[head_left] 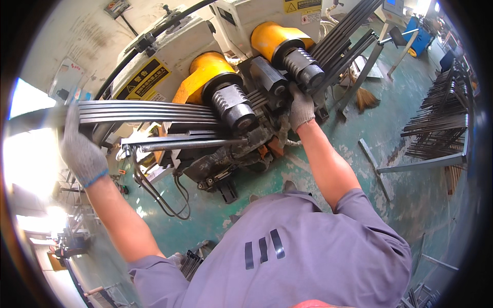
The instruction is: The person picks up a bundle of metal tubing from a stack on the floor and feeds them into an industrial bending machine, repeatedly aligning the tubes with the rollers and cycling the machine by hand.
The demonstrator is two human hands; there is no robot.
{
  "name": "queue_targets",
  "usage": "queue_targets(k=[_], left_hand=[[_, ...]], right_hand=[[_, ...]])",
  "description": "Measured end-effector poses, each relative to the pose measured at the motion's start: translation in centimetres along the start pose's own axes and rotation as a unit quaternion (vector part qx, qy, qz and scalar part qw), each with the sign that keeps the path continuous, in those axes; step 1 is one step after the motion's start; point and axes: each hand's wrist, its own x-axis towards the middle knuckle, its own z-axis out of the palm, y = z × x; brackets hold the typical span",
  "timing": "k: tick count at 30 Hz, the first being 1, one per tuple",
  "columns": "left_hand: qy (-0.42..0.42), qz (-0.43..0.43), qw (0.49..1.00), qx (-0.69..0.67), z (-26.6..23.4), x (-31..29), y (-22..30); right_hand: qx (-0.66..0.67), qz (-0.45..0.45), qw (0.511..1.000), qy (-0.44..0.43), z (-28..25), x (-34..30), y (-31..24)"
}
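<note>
Both my hands wear grey knitted gloves. My left hand (pixel 84 154), with a blue cuff, is at the left part of a bundle of long dark metal bars (pixel 154 111). Its fingers lie across the bars and look closed on them, slightly blurred. The bars run side by side into a bending machine, passing by a ribbed black roller (pixel 233 105) under a yellow housing (pixel 208 72). My right hand (pixel 302 109) reaches in between a black steel block (pixel 267 74) and a second ribbed roller (pixel 304 66). Its fingertips are hidden there.
A spring-wrapped rod (pixel 190 145) and looping black cables (pixel 164 205) stick out at the machine's near side. More bars (pixel 344 36) extend to the upper right. A rack of bent dark rods (pixel 439 118) stands at right, with a broom (pixel 365 97) and a floor-level metal frame (pixel 377 169) nearby.
</note>
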Motion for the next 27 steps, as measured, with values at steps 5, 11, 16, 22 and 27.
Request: queue_targets(k=[5, 11, 16, 22, 27], left_hand=[[-0.091, -0.072, 0.983, 0.139, 7.8, -0.8, 3.9], [-0.332, 0.242, 0.881, 0.235, 11.5, 4.2, 0.1], [-0.337, 0.096, 0.916, 0.195, 18.1, 1.3, 3.9], [-0.338, 0.085, 0.923, 0.161, 17.7, 1.4, 3.5], [-0.340, 0.086, 0.926, 0.143, 18.7, 1.0, 3.6]], right_hand=[[-0.104, -0.130, 0.985, -0.029, -2.8, 7.6, 2.5], [-0.064, -0.139, 0.987, -0.044, -2.8, 10.2, 4.2], [-0.104, -0.166, 0.981, -0.012, -2.9, 11.0, 4.5], [-0.147, -0.117, 0.982, -0.014, -1.8, 9.0, 3.1], [-0.103, -0.153, 0.983, -0.018, -2.1, 8.9, 2.7]])
